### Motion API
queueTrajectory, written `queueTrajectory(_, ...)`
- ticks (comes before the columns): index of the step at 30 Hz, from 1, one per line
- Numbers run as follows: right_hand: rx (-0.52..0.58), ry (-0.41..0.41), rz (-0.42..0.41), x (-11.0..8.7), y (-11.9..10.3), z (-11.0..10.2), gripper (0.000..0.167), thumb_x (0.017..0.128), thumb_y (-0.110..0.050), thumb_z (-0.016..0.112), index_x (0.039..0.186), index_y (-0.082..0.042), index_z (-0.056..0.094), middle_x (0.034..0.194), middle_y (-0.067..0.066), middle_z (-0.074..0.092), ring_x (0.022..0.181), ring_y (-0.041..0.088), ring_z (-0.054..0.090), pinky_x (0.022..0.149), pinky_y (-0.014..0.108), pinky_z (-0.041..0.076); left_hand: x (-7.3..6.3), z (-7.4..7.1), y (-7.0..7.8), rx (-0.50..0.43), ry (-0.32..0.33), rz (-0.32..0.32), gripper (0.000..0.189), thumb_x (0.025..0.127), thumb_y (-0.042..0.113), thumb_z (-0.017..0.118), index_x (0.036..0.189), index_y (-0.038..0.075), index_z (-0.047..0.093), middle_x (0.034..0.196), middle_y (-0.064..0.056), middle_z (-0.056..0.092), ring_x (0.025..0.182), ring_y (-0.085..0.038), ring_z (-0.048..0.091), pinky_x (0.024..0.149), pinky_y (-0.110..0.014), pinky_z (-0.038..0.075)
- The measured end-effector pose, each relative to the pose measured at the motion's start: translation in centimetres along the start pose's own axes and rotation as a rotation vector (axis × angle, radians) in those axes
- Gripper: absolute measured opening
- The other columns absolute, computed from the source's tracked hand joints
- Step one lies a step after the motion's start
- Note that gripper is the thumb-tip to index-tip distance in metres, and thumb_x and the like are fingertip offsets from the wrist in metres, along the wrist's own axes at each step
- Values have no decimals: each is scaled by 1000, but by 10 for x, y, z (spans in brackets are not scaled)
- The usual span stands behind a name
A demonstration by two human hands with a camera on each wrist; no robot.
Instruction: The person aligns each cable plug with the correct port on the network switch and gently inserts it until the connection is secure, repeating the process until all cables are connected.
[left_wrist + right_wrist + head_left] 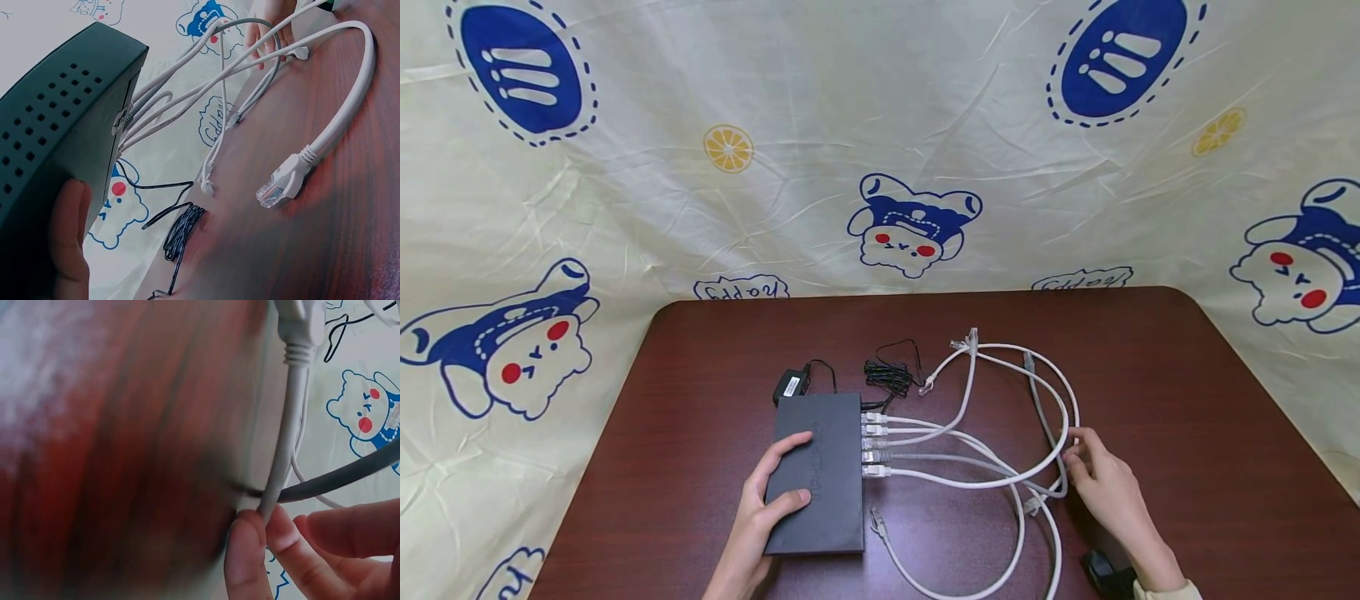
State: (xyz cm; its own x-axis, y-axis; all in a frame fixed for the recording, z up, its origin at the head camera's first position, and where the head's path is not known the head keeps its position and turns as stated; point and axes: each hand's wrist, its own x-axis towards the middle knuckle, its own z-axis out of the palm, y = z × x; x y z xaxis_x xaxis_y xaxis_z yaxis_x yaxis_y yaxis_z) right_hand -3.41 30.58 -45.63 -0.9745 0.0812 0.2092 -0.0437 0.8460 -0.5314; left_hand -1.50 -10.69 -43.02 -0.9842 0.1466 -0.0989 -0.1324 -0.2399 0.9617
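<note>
A flat black network switch (838, 475) stands at the middle of the table, gripped at its left side by my left hand (756, 512). In the left wrist view, perforations show on the switch housing (53, 103). Several white and grey network cables (955, 482) run from plugs (876, 431) in its right side and loop over the table. My right hand (1108, 492) pinches a white cable (284, 437) between thumb and fingertip, below its plug (300, 322). A grey cable (344, 475) passes beside those fingers. One loose clear-tipped plug (278, 187) lies near the switch's front right corner.
Behind the switch are a black power adapter (791, 385) and a bundled black cord (889, 377). More loose plugs (972, 340) lie toward the back. The brown table (1210, 417) meets a printed cloth (805, 208) at its far edge.
</note>
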Motion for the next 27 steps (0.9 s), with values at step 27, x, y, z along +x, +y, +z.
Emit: queueTrajectory(27, 261, 327, -35, 5, -40, -36, 21, 82, 12, 61, 86, -6, 71, 88, -6, 59, 75, -1, 49, 65, 9, 36, 1, 3, 0, -1, 23, -14, 60, 78, -2, 59, 136, 14, 51, 137, -14, 38, 113, -35, 42, 78, -41, 49)
